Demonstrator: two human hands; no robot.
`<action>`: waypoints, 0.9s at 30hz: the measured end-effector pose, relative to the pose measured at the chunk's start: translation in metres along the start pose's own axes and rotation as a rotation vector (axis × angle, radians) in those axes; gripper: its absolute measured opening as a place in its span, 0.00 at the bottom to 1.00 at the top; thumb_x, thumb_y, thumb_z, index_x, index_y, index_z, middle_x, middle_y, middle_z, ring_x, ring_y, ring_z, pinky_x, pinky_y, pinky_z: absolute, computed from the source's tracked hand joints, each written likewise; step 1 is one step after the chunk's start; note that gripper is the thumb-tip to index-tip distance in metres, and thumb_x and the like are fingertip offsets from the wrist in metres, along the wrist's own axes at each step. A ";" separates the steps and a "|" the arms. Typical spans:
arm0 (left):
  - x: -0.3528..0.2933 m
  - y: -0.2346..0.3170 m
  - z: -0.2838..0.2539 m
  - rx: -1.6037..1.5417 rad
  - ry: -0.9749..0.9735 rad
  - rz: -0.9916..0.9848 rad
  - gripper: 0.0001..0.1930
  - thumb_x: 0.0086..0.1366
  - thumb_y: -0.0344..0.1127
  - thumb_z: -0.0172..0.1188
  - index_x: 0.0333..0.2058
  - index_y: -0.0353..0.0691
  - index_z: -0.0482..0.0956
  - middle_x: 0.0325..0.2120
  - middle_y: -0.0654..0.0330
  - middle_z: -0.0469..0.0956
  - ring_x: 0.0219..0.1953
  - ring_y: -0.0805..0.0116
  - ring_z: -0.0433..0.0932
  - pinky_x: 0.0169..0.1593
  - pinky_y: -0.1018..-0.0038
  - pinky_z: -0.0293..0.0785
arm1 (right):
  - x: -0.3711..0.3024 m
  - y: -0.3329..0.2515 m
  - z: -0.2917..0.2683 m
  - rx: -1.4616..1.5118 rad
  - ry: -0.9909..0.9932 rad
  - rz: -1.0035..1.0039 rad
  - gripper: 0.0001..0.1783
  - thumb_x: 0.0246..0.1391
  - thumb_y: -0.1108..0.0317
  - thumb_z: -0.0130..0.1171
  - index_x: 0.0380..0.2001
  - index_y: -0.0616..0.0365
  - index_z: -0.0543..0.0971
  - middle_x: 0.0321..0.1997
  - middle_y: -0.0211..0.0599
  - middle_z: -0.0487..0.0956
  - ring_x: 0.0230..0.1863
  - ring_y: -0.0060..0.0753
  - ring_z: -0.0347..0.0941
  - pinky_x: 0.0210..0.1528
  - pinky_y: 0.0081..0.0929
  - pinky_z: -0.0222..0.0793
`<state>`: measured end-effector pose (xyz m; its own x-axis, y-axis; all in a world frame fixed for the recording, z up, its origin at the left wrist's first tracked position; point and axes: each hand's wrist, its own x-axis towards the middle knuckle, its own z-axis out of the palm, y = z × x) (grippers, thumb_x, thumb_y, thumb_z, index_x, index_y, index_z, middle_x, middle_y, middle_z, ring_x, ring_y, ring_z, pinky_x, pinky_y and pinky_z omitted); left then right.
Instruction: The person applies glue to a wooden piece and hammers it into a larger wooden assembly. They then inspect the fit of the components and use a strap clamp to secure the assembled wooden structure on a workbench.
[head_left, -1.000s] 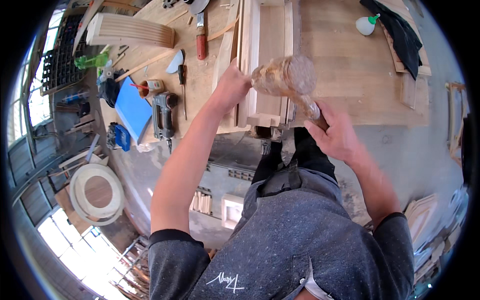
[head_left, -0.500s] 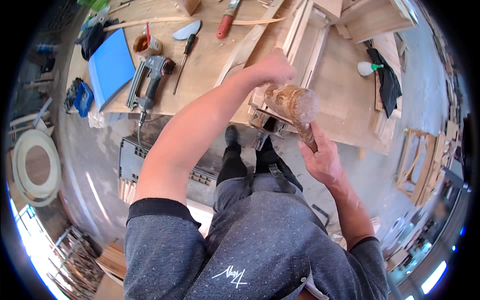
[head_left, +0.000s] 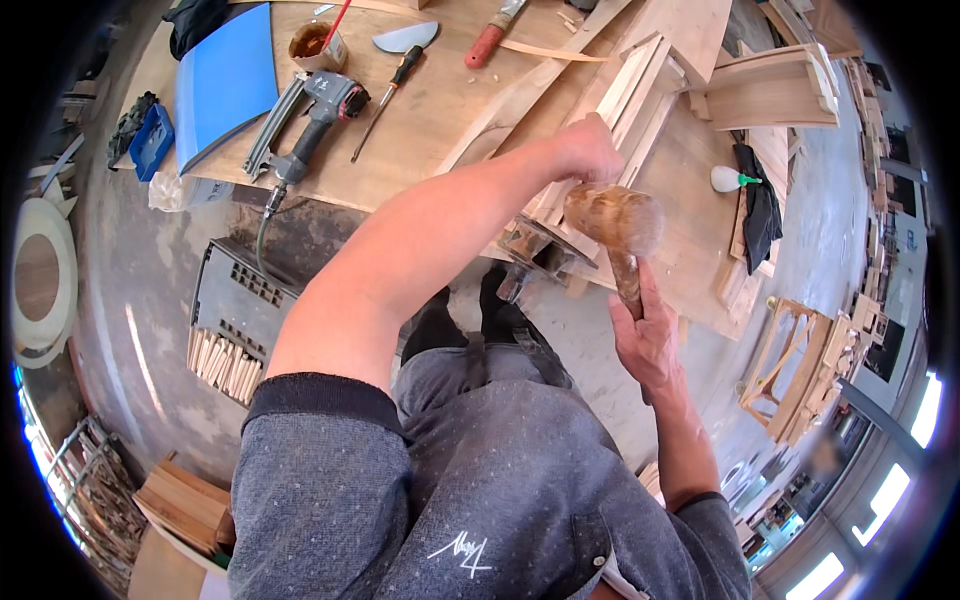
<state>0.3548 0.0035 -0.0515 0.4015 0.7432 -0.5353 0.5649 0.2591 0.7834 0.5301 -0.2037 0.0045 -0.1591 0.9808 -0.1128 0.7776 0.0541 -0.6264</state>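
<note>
Clamped on the mallet [head_left: 616, 228], our right hand [head_left: 648, 338] should strike square; our left hand [head_left: 592, 150], closure unclear, should steady the wooden assembly [head_left: 634, 80].

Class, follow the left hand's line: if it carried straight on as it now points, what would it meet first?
The left hand would probably first meet the pale wooden workpiece right beside it; the two may even be in contact, since one view leaves depth unclear.

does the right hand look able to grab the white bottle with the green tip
Probably not as is: the right hand is holding the mallet, though nothing seems to block the white bottle.
</note>
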 end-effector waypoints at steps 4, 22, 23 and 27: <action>0.020 -0.018 0.014 -0.001 0.153 0.053 0.30 0.52 0.29 0.56 0.52 0.12 0.69 0.38 0.29 0.81 0.32 0.45 0.85 0.27 0.57 0.77 | -0.010 0.000 -0.005 0.036 0.025 0.005 0.35 0.59 0.72 0.65 0.68 0.61 0.66 0.37 0.60 0.83 0.36 0.62 0.82 0.40 0.40 0.78; -0.002 0.006 -0.005 0.081 0.028 0.038 0.22 0.51 0.31 0.56 0.39 0.12 0.78 0.32 0.30 0.82 0.31 0.44 0.85 0.31 0.56 0.79 | -0.014 0.012 0.003 0.051 -0.032 -0.003 0.35 0.58 0.72 0.65 0.68 0.66 0.66 0.42 0.62 0.83 0.42 0.59 0.83 0.45 0.39 0.78; -0.003 0.006 -0.006 0.083 0.026 0.030 0.22 0.51 0.31 0.56 0.38 0.12 0.78 0.31 0.30 0.82 0.31 0.44 0.85 0.31 0.56 0.79 | -0.013 0.012 0.003 0.040 -0.048 0.001 0.35 0.58 0.72 0.65 0.68 0.66 0.66 0.43 0.62 0.83 0.43 0.59 0.83 0.45 0.39 0.78; 0.001 0.001 -0.004 0.091 0.053 0.067 0.21 0.51 0.31 0.56 0.37 0.13 0.79 0.32 0.30 0.82 0.33 0.43 0.86 0.34 0.56 0.80 | -0.012 0.006 -0.001 0.044 -0.063 0.034 0.35 0.58 0.73 0.65 0.68 0.63 0.67 0.45 0.63 0.82 0.44 0.61 0.83 0.46 0.40 0.78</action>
<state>0.3530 0.0071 -0.0505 0.4029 0.7894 -0.4632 0.6022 0.1524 0.7837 0.5371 -0.2149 0.0023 -0.1722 0.9682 -0.1816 0.7561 0.0117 -0.6544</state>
